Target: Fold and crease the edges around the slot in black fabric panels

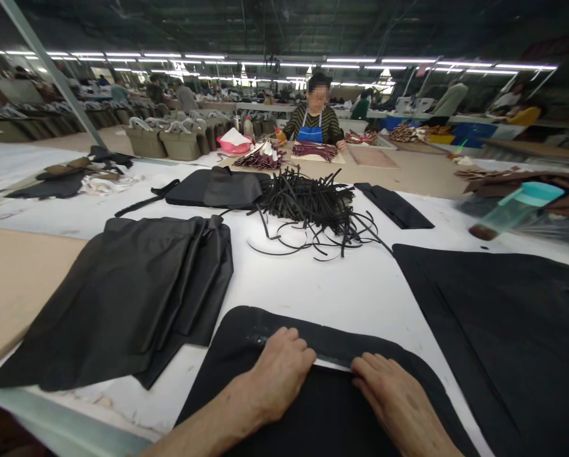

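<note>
A black leather-like panel (246, 324) with rounded corners lies before me on the white table. On top of it is a second black piece (332, 406), and its upper edge shows a thin white strip (332, 365) between my hands. My left hand (284, 365) is closed, its curled fingers gripping that edge on the left. A short gap to the right, my right hand (384, 381) pinches the same edge, thumb underneath. Small shiny spots mark the panel just left of my left hand. My forearms hide part of the lower pieces.
Stacked black panels (122, 292) lie left, more black panels (513, 330) right. Beyond are a tangle of black strips (308, 203), a black folded piece (394, 206) and a bottle with a turquoise lid (517, 206). A co-worker in a blue apron (310, 134) sits opposite.
</note>
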The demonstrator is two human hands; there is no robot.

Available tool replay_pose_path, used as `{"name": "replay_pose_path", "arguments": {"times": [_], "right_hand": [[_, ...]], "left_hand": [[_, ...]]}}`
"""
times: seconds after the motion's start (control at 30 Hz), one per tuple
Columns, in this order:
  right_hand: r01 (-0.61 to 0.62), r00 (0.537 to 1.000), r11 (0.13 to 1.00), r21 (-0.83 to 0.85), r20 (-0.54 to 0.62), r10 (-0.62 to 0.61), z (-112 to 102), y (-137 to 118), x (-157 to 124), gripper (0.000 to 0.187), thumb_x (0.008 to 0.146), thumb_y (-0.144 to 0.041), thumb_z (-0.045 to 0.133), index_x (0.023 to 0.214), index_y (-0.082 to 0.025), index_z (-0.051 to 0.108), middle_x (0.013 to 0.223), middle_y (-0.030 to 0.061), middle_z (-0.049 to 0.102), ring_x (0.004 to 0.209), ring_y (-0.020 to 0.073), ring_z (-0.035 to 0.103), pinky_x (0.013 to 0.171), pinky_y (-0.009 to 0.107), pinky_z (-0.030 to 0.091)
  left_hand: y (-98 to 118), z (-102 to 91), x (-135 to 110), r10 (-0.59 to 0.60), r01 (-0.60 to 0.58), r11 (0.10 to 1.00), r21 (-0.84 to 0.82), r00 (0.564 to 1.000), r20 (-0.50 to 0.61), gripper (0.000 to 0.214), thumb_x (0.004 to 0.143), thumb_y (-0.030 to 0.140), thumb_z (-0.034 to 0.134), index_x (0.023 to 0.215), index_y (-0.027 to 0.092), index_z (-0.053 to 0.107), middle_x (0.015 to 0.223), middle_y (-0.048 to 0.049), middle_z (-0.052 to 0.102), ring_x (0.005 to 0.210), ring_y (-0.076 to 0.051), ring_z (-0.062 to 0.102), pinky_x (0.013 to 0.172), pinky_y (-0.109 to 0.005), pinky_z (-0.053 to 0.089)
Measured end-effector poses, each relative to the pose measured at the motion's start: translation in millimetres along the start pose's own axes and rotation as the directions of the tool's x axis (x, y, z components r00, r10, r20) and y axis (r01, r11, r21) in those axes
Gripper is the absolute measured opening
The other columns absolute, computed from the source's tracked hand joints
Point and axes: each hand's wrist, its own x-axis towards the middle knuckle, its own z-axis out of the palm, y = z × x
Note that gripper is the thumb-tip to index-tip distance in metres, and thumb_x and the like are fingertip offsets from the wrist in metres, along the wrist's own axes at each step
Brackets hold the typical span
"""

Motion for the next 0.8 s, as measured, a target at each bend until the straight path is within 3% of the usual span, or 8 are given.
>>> {"name": "replay_pose_path", "arguments": {"times": [0.17,0.27,0.5,0.8], "right_hand": [[-0.037,0.999,0.999,-0.021,-0.006,0.037,0,0,-3,0.013,0.083,-0.014,0.050,0.076,-0.024,0.053,0.074,-0.0011,0.058,0.065,0.0187,0.055,0.059,0.031,0.037],[-0.031,0.999,0.999,-0.029,-0.023,0.030,1,-2,-3,0.014,0.083,-0.013,0.049,0.075,-0.024,0.053,0.073,-0.0011,0.059,0.066,0.0189,0.056,0.061,0.031,0.036],[-0.042,0.997,0.995,-0.088,-0.070,0.036,2,3,-10,0.015,0.082,-0.012,0.048,0.076,-0.025,0.053,0.074,-0.0001,0.059,0.064,0.0192,0.056,0.058,0.031,0.035],[0.009,0.998,0.998,-0.062,-0.067,-0.013,0,-10,-3,0.032,0.073,0.003,0.041,0.084,-0.023,0.056,0.080,0.0019,0.057,0.070,0.0207,0.051,0.063,0.033,0.033]], "left_hand": [[-38,-20.2,-33,-0.163,0.162,0.987,-0.022,0.986,-0.023,0.010,0.080,0.013,0.051,0.078,0.021,0.056,0.083,0.0000,0.061,0.086,-0.020,0.048,0.078,-0.037,0.036],[-49,-23.9,-43,-0.213,0.209,0.975,-0.075,0.976,-0.037,0.012,0.079,0.012,0.054,0.082,0.023,0.057,0.084,0.0033,0.061,0.088,-0.017,0.047,0.078,-0.033,0.035],[-54,-22.1,-41,-0.215,0.204,0.970,-0.134,0.974,-0.076,0.016,0.070,0.014,0.064,0.063,0.019,0.050,0.084,0.0034,0.052,0.084,-0.015,0.044,0.073,-0.028,0.034],[-52,-18.0,-44,-0.184,0.172,0.977,-0.125,0.978,-0.097,0.014,0.072,0.009,0.059,0.073,0.020,0.051,0.093,0.0023,0.050,0.089,-0.015,0.043,0.077,-0.030,0.034]]}}
